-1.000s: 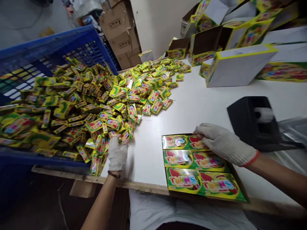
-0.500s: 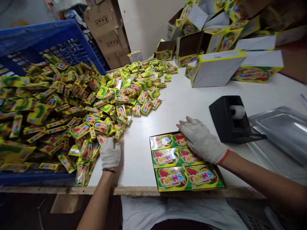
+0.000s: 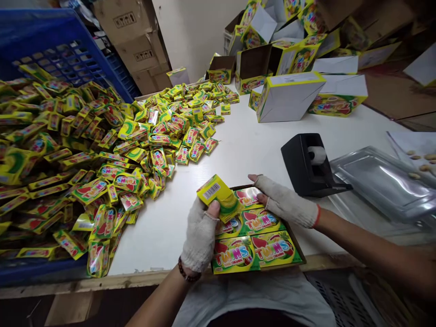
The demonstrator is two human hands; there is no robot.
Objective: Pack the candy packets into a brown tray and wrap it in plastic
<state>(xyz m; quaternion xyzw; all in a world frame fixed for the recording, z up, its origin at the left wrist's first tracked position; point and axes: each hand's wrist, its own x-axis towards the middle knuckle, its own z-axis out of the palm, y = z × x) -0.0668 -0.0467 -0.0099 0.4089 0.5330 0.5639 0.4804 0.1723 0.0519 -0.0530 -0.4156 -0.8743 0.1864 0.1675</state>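
Observation:
My gloved left hand (image 3: 200, 234) grips a small yellow-green packet (image 3: 218, 196) with a barcode facing up, held over the left side of a shallow tray (image 3: 295, 245). The tray lies at the table's near edge and holds rows of packets marked TWINS (image 3: 259, 240). My gloved right hand (image 3: 284, 203) rests on the tray's far right corner, fingers stretched flat over the top packets. A large heap of the same packets (image 3: 102, 150) spills from the left across the white table.
A blue crate (image 3: 51, 50) stands behind the heap at left. A black tape dispenser (image 3: 308, 163) sits right of the tray, with clear plastic lids (image 3: 381, 181) beyond it. Printed display boxes (image 3: 289, 95) and brown cartons (image 3: 136, 45) crowd the back.
My left hand left the heap with a packet and came right, over the tray. My right hand stayed on the tray's far corner. The camera shifted right.

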